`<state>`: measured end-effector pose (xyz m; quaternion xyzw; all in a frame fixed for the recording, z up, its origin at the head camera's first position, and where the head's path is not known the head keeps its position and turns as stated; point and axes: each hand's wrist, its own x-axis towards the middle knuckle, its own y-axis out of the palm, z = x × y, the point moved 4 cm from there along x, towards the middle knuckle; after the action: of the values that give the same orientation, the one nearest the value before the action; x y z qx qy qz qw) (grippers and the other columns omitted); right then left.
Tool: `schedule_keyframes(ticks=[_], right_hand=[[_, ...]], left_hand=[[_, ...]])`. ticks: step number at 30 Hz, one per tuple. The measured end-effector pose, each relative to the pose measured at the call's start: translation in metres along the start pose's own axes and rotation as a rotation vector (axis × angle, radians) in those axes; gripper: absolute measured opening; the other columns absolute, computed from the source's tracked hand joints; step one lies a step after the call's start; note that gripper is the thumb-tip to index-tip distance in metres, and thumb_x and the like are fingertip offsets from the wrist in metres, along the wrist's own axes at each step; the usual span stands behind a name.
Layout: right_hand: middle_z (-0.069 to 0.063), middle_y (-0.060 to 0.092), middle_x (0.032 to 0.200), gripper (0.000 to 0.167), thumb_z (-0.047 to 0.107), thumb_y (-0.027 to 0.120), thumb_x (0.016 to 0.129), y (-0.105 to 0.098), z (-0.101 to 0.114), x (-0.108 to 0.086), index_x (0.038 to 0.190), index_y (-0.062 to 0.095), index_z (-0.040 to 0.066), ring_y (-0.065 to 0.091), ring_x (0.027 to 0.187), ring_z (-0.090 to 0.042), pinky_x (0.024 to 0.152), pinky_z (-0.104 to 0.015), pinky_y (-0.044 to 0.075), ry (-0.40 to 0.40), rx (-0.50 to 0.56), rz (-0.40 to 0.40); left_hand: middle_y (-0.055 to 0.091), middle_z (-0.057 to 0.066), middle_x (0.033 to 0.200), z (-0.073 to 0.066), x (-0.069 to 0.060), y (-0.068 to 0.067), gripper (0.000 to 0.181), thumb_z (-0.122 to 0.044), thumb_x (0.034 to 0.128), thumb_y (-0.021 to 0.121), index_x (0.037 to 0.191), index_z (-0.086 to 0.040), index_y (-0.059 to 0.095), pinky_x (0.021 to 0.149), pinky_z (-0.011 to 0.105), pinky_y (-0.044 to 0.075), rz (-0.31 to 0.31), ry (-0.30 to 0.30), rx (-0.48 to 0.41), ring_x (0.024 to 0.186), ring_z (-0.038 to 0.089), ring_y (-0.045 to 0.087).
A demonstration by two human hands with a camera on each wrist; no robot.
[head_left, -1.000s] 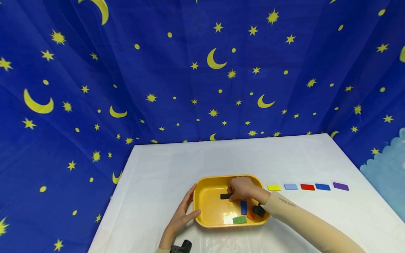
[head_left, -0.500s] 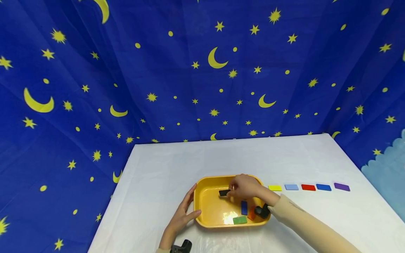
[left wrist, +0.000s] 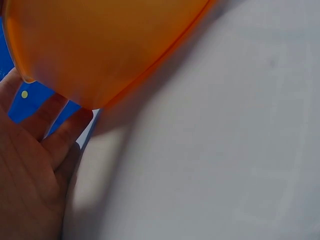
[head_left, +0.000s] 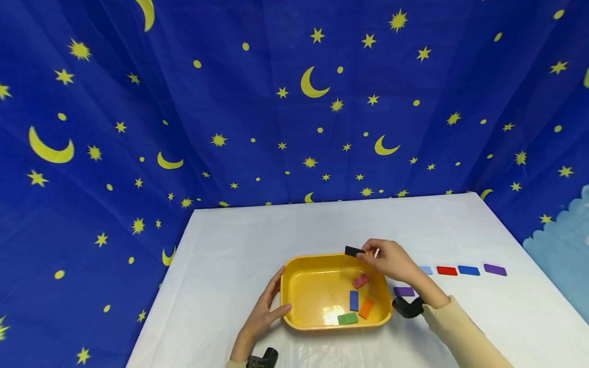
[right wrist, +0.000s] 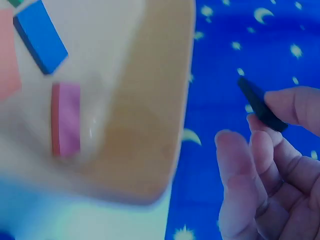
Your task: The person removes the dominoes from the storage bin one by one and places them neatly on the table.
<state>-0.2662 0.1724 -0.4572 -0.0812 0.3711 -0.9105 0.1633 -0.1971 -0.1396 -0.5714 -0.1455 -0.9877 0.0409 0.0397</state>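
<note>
Inside the tub [head_left: 317, 296] lie four blocks [head_left: 354, 300]. My right hand [head_left: 391, 259] pinches a black block [head_left: 353, 251]; my left hand [head_left: 263, 313], spread, touches the tub.

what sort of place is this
Probably an indoor spot staged for filming tabletop work: a blue moon-and-star backdrop, a white-covered table, and a yellow tub holding domino-shaped blocks.

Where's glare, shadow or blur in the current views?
Head: glare on the floor of the yellow tray. Left wrist: soft shadow across the white tabletop beside it. Right wrist: tray washed out to cream, blurred at bottom; black block looks sharper.
</note>
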Motion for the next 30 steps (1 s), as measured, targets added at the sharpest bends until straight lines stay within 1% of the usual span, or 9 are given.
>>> schedule_keyframes(ticks=[5,7,9,11,14,18,22,27,30], right_hand=[[-0.005,0.059,0.073,0.023,0.03,0.065,0.091,-0.022,-0.017,-0.01,0.091,0.063,0.007,0.056,0.059,-0.024,0.047,-0.028,0.049,0.04,0.048,-0.079],[-0.008,0.059,0.074,0.027,0.033,0.063,0.092,-0.029,-0.025,-0.014,0.093,0.063,0.006,0.057,0.061,-0.028,0.048,-0.03,0.05,0.066,0.067,-0.097],[-0.009,0.059,0.074,0.032,0.037,0.062,0.092,-0.036,-0.035,-0.018,0.094,0.062,0.006,0.057,0.062,-0.029,0.048,-0.031,0.05,0.106,0.079,-0.118],[-0.011,0.059,0.073,0.035,0.04,0.061,0.092,-0.042,-0.044,-0.024,0.095,0.061,0.005,0.057,0.061,-0.029,0.047,-0.032,0.05,0.139,0.098,-0.133],[-0.01,0.058,0.071,0.038,0.041,0.06,0.092,-0.048,-0.058,-0.034,0.096,0.061,0.004,0.056,0.06,-0.028,0.048,-0.033,0.05,0.187,0.117,-0.156],[-0.008,0.057,0.068,0.041,0.042,0.061,0.091,-0.049,-0.078,-0.049,0.098,0.062,0.001,0.055,0.061,-0.028,0.051,-0.032,0.05,0.245,0.119,-0.147],[-0.007,0.056,0.067,0.046,0.043,0.062,0.09,-0.045,-0.099,-0.064,0.1,0.063,-0.001,0.054,0.063,-0.025,0.052,-0.03,0.049,0.313,0.118,-0.12],[-0.004,0.054,0.063,0.045,0.044,0.062,0.09,-0.042,-0.123,-0.082,0.098,0.064,-0.001,0.049,0.056,-0.018,0.049,-0.029,0.043,0.396,0.112,-0.108],[-0.003,0.054,0.061,0.044,0.043,0.063,0.089,-0.041,-0.134,-0.089,0.095,0.064,0.0,0.049,0.053,-0.016,0.047,-0.028,0.042,0.417,0.114,-0.107]], left_hand=[[0.022,0.004,0.155,-0.003,0.0,-0.001,0.075,-0.002,0.0887,0.062,0.152,-0.019,0.024,0.109,0.053,0.015,0.008,-0.002,0.019,0.138,0.027,0.026],[0.021,0.007,0.155,-0.009,0.0,-0.001,0.076,0.0,0.0882,0.061,0.152,-0.015,0.023,0.109,0.054,0.015,0.015,0.003,0.021,0.138,0.03,0.024],[0.021,0.01,0.155,-0.016,-0.001,0.0,0.076,0.001,0.0877,0.061,0.152,-0.011,0.022,0.109,0.055,0.015,0.019,0.011,0.023,0.137,0.032,0.025],[0.021,0.012,0.155,-0.02,-0.002,0.0,0.075,0.002,0.0873,0.061,0.152,-0.01,0.023,0.108,0.056,0.015,0.023,0.016,0.007,0.137,0.033,0.025],[0.022,0.005,0.155,-0.016,-0.002,0.001,0.075,0.0,0.0883,0.061,0.152,-0.017,0.024,0.109,0.052,0.016,0.021,-0.006,-0.008,0.137,0.027,0.026],[0.023,-0.003,0.154,-0.003,0.0,0.001,0.075,-0.004,0.0892,0.062,0.151,-0.026,0.025,0.11,0.048,0.015,0.015,-0.018,-0.024,0.137,0.02,0.027],[0.024,-0.004,0.154,0.001,0.0,0.001,0.075,-0.008,0.0885,0.063,0.151,-0.028,0.026,0.11,0.05,0.014,0.011,0.003,-0.03,0.137,0.02,0.027],[0.023,-0.005,0.154,0.001,0.002,0.001,0.076,-0.008,0.0883,0.064,0.151,-0.028,0.026,0.11,0.049,0.014,0.01,-0.005,-0.018,0.137,0.018,0.026],[0.024,-0.005,0.154,0.001,0.001,0.0,0.076,-0.006,0.0885,0.063,0.151,-0.028,0.026,0.11,0.049,0.015,0.005,-0.012,-0.015,0.137,0.018,0.027]])
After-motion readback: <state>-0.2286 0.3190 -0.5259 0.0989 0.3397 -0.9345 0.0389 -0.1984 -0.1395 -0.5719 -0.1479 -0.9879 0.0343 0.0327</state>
